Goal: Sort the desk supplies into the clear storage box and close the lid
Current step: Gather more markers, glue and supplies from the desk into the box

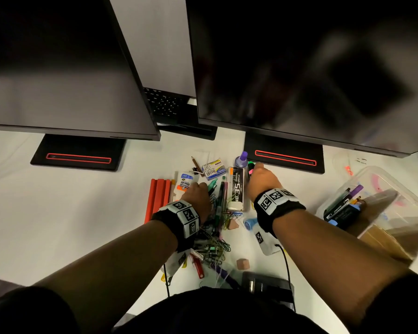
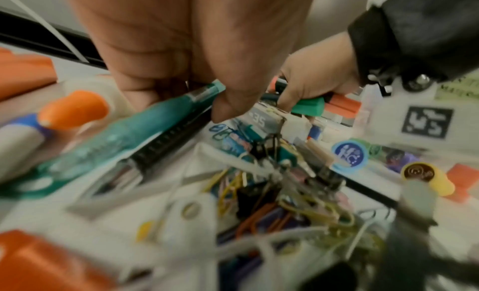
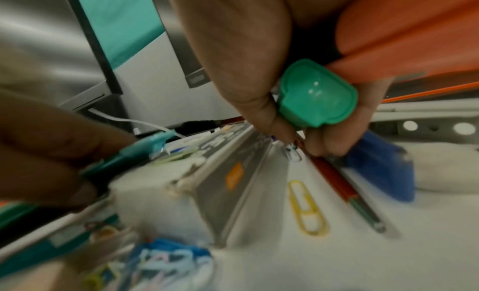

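Observation:
Loose desk supplies lie in a heap on the white desk (image 1: 58, 213). My left hand (image 1: 199, 190) grips a teal pen (image 2: 166, 111) among other pens; the right wrist view also shows that teal pen (image 3: 134, 152). My right hand (image 1: 257, 173) holds a green-capped highlighter (image 3: 316, 96) and an orange highlighter (image 3: 404, 39) together, beside a purple-capped bottle (image 1: 241, 160). Between my hands lies a long staples box (image 1: 237, 189). The clear storage box (image 1: 401, 189) stands open at the right with several markers (image 1: 343, 203) inside.
Two dark monitors (image 1: 58, 68) overhang the back of the desk on black bases (image 1: 285, 157). A glue bottle (image 1: 185, 183), orange sticks (image 1: 158, 198), a paper clip pile (image 1: 212, 247), erasers (image 1: 241, 263) and a black device (image 1: 268, 285) surround my hands.

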Demonstrator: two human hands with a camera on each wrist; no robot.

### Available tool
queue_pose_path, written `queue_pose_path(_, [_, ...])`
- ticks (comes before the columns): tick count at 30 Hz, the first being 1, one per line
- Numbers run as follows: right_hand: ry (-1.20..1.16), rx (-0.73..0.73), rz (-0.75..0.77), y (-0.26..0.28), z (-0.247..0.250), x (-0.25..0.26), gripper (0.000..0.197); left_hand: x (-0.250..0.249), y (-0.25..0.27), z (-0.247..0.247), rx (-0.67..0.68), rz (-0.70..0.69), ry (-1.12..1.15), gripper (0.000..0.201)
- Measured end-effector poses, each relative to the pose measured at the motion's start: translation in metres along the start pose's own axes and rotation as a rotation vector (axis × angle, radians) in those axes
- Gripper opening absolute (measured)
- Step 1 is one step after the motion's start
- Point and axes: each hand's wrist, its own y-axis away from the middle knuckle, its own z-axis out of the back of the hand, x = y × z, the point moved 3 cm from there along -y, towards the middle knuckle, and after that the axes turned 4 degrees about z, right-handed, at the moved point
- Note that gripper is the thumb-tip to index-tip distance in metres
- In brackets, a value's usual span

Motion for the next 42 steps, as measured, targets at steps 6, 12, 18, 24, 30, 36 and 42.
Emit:
queue_pose_path(6, [0.085, 0.058, -0.047, 0.012, -0.008, -0.009, 0.028, -0.006, -0.005, 0.005, -0.03, 0.023, 0.198, 0.037])
queue_pose_path(12, [-0.028, 0.113, -0.232, 0.025, -0.012, -0.028, 0.056, -0.02, -0.009, 0.004, 0.021, -0.003, 0.242, 0.028])
queue_pose_path(18, [-0.332, 0.067, -0.238, 0.046, -0.001, -0.045, 0.021, -0.032, -0.014, 0.001, -0.037, 0.021, 0.137, 0.03])
queue_pose_path(24, [-0.514, 0.037, -0.246, 0.06, 0.0, -0.057, 0.015, -0.041, -0.014, -0.006, -0.009, 0.028, 0.114, 0.031])
queue_pose_path(30, [-0.686, 0.048, -0.254, 0.069, 0.001, -0.065, 0.006, -0.052, -0.01, -0.018, 0.002, 0.012, 0.091, 0.037])
queue_pose_path(36, [-0.734, 0.037, -0.215, 0.077, 0.006, -0.06, 0.013, -0.051, -0.003, -0.008, 0.013, 0.006, 0.148, 0.037])
queue_pose_path(42, [-0.695, 0.032, -0.135, 0.065, -0.002, -0.029, 0.018, -0.014, 0.006, 0.024, -0.058, 0.04, 0.437, 0.03])
